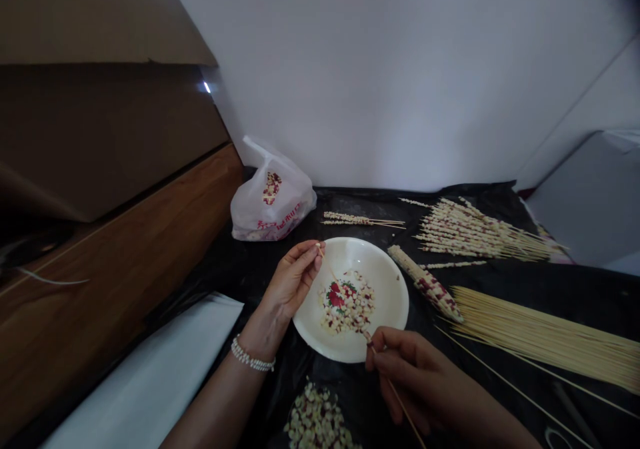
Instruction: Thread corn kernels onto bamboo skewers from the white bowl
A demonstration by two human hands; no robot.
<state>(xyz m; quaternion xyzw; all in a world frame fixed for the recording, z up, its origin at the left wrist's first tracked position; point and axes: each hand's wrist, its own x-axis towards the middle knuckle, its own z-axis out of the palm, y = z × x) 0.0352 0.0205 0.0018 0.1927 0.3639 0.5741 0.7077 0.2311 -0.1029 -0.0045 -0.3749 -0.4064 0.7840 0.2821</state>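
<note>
Over the left rim of the white bowl [400,302], my left hand [295,272] pinches a pale corn kernel [318,245] between thumb and fingertips. A thin bamboo skewer [395,390] slants across the bowl, its upper end close to that kernel. Low on the bowl's right side, my right hand [407,362] is closed round the skewer, with a few dark kernels at its fingertips. Loose white and red corn kernels [353,306] lie in the bowl, partly covering a printed strawberry. Whether the skewer's tip has entered the kernel cannot be made out.
Right of the bowl lie a partly stripped corn cob [430,286], a sheaf of bare skewers [545,336] and many kernel-threaded skewers [460,229]. Behind are a smaller threaded bunch [350,219] and a plastic bag [275,199]. More kernels [317,419] sit in front.
</note>
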